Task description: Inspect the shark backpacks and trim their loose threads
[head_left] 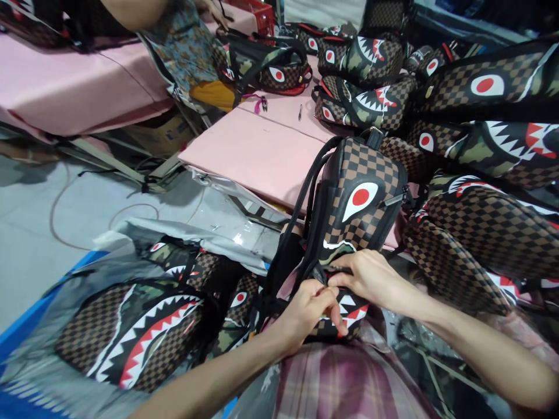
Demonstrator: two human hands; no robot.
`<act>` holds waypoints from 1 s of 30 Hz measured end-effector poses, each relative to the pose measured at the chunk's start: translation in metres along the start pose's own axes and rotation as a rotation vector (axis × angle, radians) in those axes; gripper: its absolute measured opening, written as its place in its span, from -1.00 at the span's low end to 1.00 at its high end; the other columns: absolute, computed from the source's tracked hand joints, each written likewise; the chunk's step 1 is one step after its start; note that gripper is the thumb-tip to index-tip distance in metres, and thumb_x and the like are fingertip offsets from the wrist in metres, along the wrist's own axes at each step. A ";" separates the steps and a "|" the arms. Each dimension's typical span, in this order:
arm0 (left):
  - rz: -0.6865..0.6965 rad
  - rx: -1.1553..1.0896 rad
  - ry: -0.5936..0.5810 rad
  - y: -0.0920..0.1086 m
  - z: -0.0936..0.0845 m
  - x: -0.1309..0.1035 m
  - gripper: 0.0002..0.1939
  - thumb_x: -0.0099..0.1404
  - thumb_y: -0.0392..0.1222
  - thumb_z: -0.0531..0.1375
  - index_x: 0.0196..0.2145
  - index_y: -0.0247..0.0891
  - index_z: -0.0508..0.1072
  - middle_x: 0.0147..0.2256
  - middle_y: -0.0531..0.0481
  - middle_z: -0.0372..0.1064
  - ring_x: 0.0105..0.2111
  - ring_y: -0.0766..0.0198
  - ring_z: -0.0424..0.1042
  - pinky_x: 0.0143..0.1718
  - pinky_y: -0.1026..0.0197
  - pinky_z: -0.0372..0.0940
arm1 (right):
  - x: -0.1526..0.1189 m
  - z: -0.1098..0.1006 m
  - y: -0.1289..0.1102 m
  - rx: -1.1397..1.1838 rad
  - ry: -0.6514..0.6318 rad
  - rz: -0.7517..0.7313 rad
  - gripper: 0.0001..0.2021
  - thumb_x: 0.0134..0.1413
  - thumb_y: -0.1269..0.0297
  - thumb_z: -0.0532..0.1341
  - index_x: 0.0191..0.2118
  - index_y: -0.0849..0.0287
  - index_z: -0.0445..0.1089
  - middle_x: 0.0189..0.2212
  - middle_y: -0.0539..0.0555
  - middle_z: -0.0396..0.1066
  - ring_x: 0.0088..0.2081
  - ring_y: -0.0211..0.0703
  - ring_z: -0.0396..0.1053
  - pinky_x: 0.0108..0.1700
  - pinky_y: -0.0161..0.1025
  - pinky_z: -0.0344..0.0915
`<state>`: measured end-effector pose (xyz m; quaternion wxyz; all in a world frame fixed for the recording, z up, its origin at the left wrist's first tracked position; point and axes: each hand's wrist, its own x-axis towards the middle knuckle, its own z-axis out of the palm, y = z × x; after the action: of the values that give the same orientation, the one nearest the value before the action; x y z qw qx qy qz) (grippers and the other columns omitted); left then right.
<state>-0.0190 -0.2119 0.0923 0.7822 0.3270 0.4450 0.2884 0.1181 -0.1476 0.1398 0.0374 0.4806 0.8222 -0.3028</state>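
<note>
A brown-and-black checkered backpack (367,169) stands tilted against my lap, with a red-and-white eye and a shark mouth on its side. My left hand (315,304) is closed, its thumb and fingers pinching the bag's dark edge near the shark mouth. Close beside it, my right hand (365,274) pinches the same area from the right. The fingers hide the exact part they grip, so I cannot tell whether it is a zipper or a fabric edge. Black shoulder straps hang at the bag's left.
Several similar backpacks (484,134) are piled at the right and back of the pink table (253,145). A blue crate (21,326) lined with grey plastic holds more backpacks at lower left. Another person (183,52) works beside the table. A small pen-like item (300,112) lies on it.
</note>
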 end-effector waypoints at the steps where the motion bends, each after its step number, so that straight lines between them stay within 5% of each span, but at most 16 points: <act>1: -0.001 0.006 -0.009 -0.001 -0.001 0.000 -0.57 0.17 -0.14 0.01 -0.78 -0.29 0.34 -0.72 -0.09 0.37 -0.64 0.31 0.32 -0.38 0.26 0.21 | 0.001 0.000 -0.001 -0.007 -0.023 0.009 -0.85 0.06 0.26 0.18 -0.48 0.08 0.45 -0.58 -0.04 0.40 -0.49 -0.25 0.36 -0.48 -0.37 0.03; 7: 0.020 -0.020 -0.009 -0.004 0.000 0.002 -0.61 0.11 -0.16 0.04 -0.82 -0.26 0.26 -0.77 -0.05 0.30 -0.66 0.29 0.31 -0.39 0.23 0.22 | 0.016 0.005 0.004 0.083 -0.071 0.030 -0.82 -0.09 0.26 0.27 -0.61 0.14 0.37 -0.66 -0.10 0.29 -0.58 -0.35 0.19 -0.50 -0.38 -0.02; 12: 0.029 -0.065 0.019 -0.007 0.003 0.004 -0.56 0.16 -0.07 0.06 -0.81 -0.27 0.24 -0.79 -0.01 0.24 -0.68 0.31 0.30 -0.41 0.25 0.21 | 0.008 0.015 0.010 0.104 0.095 -0.022 -0.77 0.00 0.37 0.17 -0.63 0.20 0.29 -0.68 -0.11 0.18 -0.58 -0.38 0.09 -0.51 -0.39 -0.07; 23: 0.089 0.007 0.036 -0.009 0.002 0.005 -0.53 0.25 -0.03 0.02 -0.75 -0.27 0.28 -0.76 -0.02 0.29 -0.68 0.34 0.30 -0.42 0.27 0.15 | -0.001 0.017 0.013 0.491 0.201 -0.014 -0.80 0.14 0.24 0.08 -0.37 0.22 0.38 -0.44 -0.01 0.41 -0.44 -0.29 0.29 -0.39 -0.37 0.15; 30: 0.102 0.021 0.055 -0.011 0.002 0.008 -0.58 0.21 -0.16 0.00 -0.77 -0.27 0.25 -0.78 -0.01 0.28 -0.70 0.35 0.28 -0.48 0.29 0.13 | 0.001 0.022 0.011 0.636 0.143 -0.085 -0.81 0.16 0.22 0.06 -0.35 0.19 0.34 -0.35 0.00 0.43 -0.49 -0.33 0.32 -0.38 -0.36 0.20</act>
<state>-0.0120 -0.2134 0.0807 0.7505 0.3494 0.4522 0.3320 0.1216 -0.1546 0.1162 -0.1854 0.4533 0.7063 -0.5111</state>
